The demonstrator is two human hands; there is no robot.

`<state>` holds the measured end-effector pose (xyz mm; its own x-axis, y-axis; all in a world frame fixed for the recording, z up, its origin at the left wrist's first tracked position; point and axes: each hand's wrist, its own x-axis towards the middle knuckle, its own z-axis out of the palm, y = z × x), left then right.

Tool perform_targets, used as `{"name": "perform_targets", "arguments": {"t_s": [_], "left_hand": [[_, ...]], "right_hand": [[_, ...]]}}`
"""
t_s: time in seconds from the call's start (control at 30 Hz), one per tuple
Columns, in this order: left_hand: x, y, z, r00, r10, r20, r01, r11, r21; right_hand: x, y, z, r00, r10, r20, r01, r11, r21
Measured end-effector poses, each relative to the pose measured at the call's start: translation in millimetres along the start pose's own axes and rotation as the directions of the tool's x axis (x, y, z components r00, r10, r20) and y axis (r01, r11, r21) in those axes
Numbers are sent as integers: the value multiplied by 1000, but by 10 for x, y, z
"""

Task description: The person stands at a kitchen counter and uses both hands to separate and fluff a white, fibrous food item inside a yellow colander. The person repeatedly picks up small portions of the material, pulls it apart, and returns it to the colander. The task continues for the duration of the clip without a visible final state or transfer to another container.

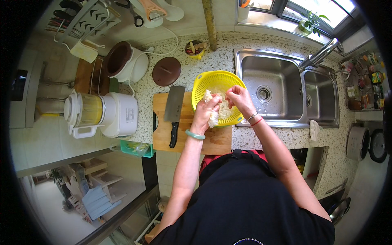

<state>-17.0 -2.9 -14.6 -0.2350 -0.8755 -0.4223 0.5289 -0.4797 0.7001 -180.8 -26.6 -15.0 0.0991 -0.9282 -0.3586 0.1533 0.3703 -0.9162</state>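
A yellow colander (197, 85) stands at the counter's edge, partly over the wooden cutting board (216, 141). My left hand (202, 116), with a green bangle at the wrist, closes around a clump of white, frilly food (213, 119) at the colander's left side. Over the colander's right side, my right hand (241, 100) has its fingertips pinched together; whatever they hold is too small to make out. Loose white pieces (225, 111) lie inside the colander between the hands. Left of my left hand, a cleaver (174, 106) rests on the board, its black handle toward me.
A double steel sink (271, 73) with a faucet (320, 53) adjoins the colander on the right. Leftward stand a blender (87, 112), a white cooker (136, 63) and its brown lid (166, 71). A small yellow bowl (195, 49) sits behind. A cloth (315, 130) lies by the sink.
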Motion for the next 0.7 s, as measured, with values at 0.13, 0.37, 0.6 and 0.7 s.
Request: {"name": "perform_targets", "arguments": {"t_s": [0.13, 0.37, 0.6, 0.7], "left_hand": [[36, -20, -10, 997, 51, -53, -41, 983, 180], [60, -36, 44, 988, 130, -83, -101, 951, 291], [107, 38, -32, 998, -34, -57, 23, 982, -188], [159, -4, -18, 990, 0, -138, -26, 982, -190]], "right_hand": [[-31, -63, 26, 995, -54, 85, 62, 993, -98], [-46, -151, 67, 990, -117, 81, 138, 925, -354], [-12, -6, 13, 956, -293, 25, 279, 875, -395], [-19, 47, 21, 884, -458, 92, 447, 773, -450]]}}
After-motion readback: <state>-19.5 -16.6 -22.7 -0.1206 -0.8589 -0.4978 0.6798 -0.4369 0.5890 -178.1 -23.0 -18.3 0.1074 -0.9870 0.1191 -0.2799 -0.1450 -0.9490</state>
